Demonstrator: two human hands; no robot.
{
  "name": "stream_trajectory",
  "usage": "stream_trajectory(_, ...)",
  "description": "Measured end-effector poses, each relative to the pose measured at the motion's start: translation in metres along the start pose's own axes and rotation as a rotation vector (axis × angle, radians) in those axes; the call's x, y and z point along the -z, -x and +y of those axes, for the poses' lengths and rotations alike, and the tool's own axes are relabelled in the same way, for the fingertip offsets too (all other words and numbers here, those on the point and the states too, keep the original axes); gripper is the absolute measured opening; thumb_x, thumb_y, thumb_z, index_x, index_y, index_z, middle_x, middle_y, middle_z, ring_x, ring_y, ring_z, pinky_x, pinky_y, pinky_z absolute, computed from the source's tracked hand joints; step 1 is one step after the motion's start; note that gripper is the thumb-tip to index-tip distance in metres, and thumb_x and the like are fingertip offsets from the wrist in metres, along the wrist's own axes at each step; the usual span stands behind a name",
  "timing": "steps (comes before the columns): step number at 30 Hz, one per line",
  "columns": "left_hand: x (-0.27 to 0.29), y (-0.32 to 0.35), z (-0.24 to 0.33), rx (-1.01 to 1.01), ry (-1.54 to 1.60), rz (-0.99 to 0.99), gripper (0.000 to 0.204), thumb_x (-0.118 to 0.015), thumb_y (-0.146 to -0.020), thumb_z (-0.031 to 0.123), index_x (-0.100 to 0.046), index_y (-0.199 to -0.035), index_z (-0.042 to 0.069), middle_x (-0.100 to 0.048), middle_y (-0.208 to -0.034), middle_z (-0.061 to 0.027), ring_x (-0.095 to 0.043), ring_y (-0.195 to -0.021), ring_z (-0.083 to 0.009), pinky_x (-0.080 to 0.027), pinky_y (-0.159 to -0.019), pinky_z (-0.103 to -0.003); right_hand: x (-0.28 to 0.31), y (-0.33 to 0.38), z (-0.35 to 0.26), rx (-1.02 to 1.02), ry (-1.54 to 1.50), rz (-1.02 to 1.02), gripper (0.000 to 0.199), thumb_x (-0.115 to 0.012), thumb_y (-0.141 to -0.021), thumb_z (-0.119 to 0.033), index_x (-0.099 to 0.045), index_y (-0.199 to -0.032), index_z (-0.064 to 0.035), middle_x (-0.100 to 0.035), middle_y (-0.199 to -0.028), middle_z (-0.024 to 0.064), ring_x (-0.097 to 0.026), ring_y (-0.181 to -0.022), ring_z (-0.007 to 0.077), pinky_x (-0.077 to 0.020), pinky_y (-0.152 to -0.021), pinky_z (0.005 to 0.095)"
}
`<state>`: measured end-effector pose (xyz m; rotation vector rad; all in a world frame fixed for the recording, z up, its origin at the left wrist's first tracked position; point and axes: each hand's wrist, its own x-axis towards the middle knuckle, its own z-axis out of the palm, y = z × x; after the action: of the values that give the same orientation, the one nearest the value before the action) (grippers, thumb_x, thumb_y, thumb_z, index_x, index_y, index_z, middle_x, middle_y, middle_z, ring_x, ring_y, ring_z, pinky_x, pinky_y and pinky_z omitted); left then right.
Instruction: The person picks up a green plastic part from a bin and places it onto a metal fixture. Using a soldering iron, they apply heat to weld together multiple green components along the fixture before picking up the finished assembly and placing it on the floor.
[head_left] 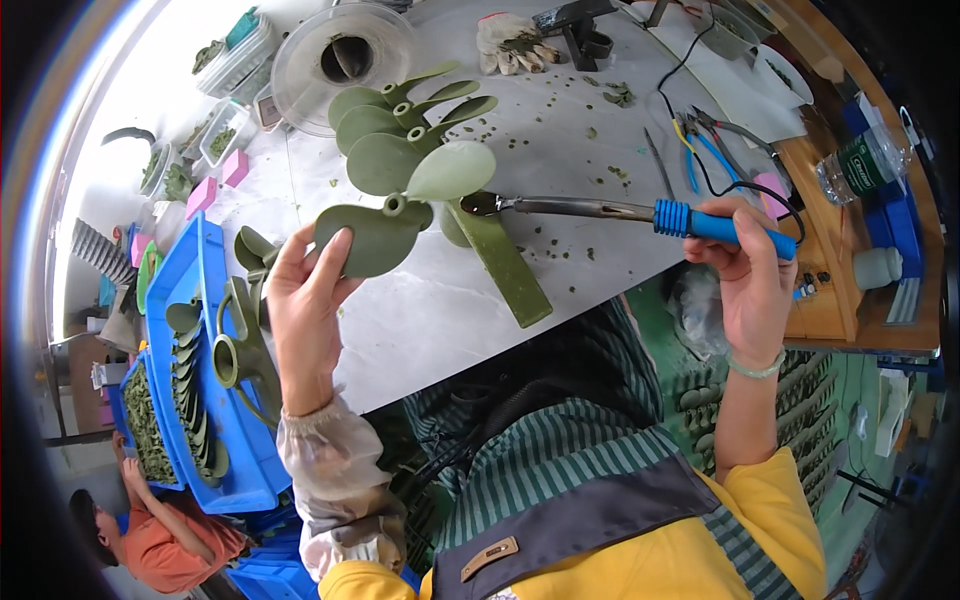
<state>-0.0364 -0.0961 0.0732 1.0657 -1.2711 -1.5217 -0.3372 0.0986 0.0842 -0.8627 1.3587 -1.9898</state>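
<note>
My left hand (310,275) pinches a blade of a dark green propeller (370,240), apparently wax, between thumb and fingers. The propeller has a small round hub with a hole. In my right hand (740,270) is a soldering iron (585,208) with a blue handle and a long metal shaft, held level and pointing left. Its blackened tip is at the upper end of a flat green bar (505,265), close to the propeller's blades; whether they touch I cannot tell. Just beyond, more green propellers (385,165) stand in a row on the table.
Green crumbs dot the white tabletop (310,170). Work gloves (515,42), a clear round dish (340,60) and pliers (715,150) lie farther back. The iron's cord (670,95) runs at right. Blue trays (215,430) hold green parts at left, near another person (175,530).
</note>
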Motion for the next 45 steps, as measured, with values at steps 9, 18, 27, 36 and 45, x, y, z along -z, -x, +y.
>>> stream_trajectory(9,-0.028,-0.023,-0.016,0.050,0.055,-0.120,0.022,-0.063,-0.089,0.010,-0.061,-0.108,0.001,-0.068,-0.095,-0.0097,-0.067,-0.083,-0.0139,-0.057,-0.073,-0.025,-0.005,0.005,0.009,-0.007,-0.021,-0.006,0.025,-0.051,-0.093,-0.014,-0.063,-0.096,0.0080,-0.066,-0.093,0.0138,-0.068,-0.072,0.0212,-0.0582,-0.069,0.0322)
stream_trajectory(18,-0.031,-0.034,-0.022,0.054,0.056,-0.120,0.020,-0.064,-0.088,0.010,-0.061,-0.107,0.002,-0.068,-0.094,-0.0085,-0.067,-0.081,-0.0121,-0.056,-0.070,-0.021,-0.012,0.001,0.025,-0.053,-0.080,0.015,0.026,-0.050,-0.093,-0.014,-0.064,-0.095,0.0082,-0.066,-0.092,0.0135,-0.068,-0.073,0.0215,-0.0580,-0.070,0.0316)
stream_trajectory(27,-0.032,-0.038,-0.027,0.039,0.101,-0.099,0.023,-0.064,-0.087,0.007,-0.061,-0.109,0.001,-0.068,-0.093,-0.0088,-0.067,-0.078,-0.0127,-0.057,-0.067,-0.021,-0.015,-0.005,0.033,-0.028,-0.070,0.021,0.028,-0.050,-0.093,-0.016,-0.064,-0.095,0.0092,-0.066,-0.088,0.0129,-0.068,-0.073,0.0208,-0.0576,-0.070,0.0305)
stream_trajectory(36,-0.032,-0.039,-0.025,0.012,0.059,-0.111,0.022,-0.064,-0.087,0.008,-0.062,-0.107,0.000,-0.068,-0.092,-0.0087,-0.067,-0.077,-0.0120,-0.056,-0.067,-0.020,-0.016,-0.005,0.033,-0.040,-0.089,0.017,0.029,-0.050,-0.093,-0.016,-0.064,-0.097,0.0086,-0.066,-0.085,0.0136,-0.068,-0.073,0.0205,-0.0577,-0.070,0.0306)
stream_trajectory(45,-0.034,-0.039,-0.023,0.003,0.028,-0.101,0.023,-0.064,-0.087,0.010,-0.062,-0.108,0.000,-0.068,-0.092,-0.0085,-0.067,-0.078,-0.0122,-0.056,-0.069,-0.021,-0.019,-0.001,0.033,-0.091,-0.110,0.029,0.029,-0.051,-0.093,-0.017,-0.064,-0.096,0.0083,-0.066,-0.087,0.0129,-0.068,-0.073,0.0206,-0.0579,-0.071,0.0311)
